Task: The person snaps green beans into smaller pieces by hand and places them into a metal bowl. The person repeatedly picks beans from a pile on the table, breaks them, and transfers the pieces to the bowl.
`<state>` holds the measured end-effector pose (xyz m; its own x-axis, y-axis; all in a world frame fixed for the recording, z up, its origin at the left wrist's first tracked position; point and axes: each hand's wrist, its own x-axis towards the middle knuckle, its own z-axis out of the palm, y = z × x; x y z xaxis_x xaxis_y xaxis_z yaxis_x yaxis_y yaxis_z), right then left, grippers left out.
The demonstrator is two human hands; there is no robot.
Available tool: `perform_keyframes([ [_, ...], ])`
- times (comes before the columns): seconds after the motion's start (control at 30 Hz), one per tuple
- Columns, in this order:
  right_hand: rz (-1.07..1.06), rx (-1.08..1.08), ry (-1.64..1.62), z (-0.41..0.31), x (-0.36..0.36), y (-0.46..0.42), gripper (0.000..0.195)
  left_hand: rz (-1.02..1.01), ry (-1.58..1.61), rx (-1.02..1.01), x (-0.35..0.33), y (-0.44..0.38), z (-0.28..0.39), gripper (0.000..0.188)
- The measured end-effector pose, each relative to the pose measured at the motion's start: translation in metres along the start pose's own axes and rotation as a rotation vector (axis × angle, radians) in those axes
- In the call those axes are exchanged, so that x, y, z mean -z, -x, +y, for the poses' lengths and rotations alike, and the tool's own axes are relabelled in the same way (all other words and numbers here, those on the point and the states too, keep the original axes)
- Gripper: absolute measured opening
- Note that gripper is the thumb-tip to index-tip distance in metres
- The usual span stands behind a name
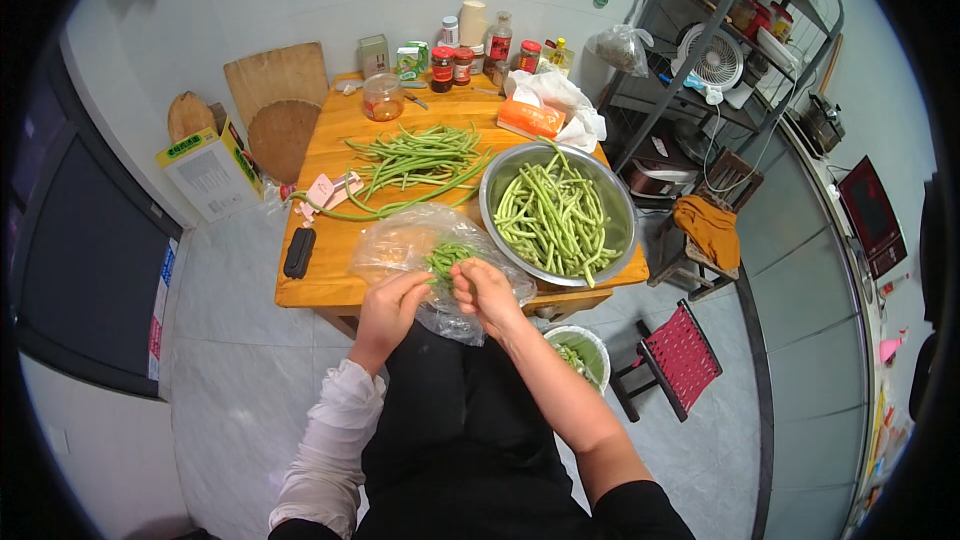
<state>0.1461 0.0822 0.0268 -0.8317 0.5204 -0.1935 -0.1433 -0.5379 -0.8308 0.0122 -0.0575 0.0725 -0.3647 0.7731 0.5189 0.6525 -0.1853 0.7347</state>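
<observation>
My left hand [388, 313] pinches a small piece of green bean between thumb and fingertips at the table's front edge. Close to its right, my right hand [484, 291] has its fingers curled together; whether anything is in them is hidden. Just beyond both hands, short green bean pieces [448, 255] lie on a clear plastic bag [386, 236] that hangs over the front edge. Long green beans [420, 154] are piled farther back on the wooden table [330, 259]. To the right, a steel bowl [624, 221] holds many whole, paler beans [555, 214].
A pink peeler-like tool [326, 193] and a black case [300, 253] lie at the left. Jars [442, 69], a glass jar [383, 97], a knife [415, 100] and tissues [531, 116] line the back. A lined bin [596, 349] and red woven stool [681, 362] stand below right.
</observation>
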Motion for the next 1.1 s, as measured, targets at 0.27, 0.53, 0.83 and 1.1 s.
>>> perform_keyframes([
  [0.27, 0.011, 0.548, 0.932, -0.019, -0.035, 0.017, 0.02, -0.085, -0.043, 0.258, -0.004, 0.001, 0.004, 0.036],
  [0.53, -0.043, 0.702, 1.311, -0.027, -0.025, 0.021, 0.019, -0.065, -0.095, 0.053, 0.005, 0.0, -0.005, 0.017],
  [0.83, 0.12, 0.509, 0.856, -0.003, -0.018, 0.008, 0.015, -0.045, -0.152, 0.073, 0.002, 0.005, -0.008, 0.017],
  [1.1, -0.046, 0.268, 0.558, -0.009, -0.018, 0.017, 0.021, -0.094, -0.147, 0.177, -0.004, 0.015, -0.009, 0.022],
])
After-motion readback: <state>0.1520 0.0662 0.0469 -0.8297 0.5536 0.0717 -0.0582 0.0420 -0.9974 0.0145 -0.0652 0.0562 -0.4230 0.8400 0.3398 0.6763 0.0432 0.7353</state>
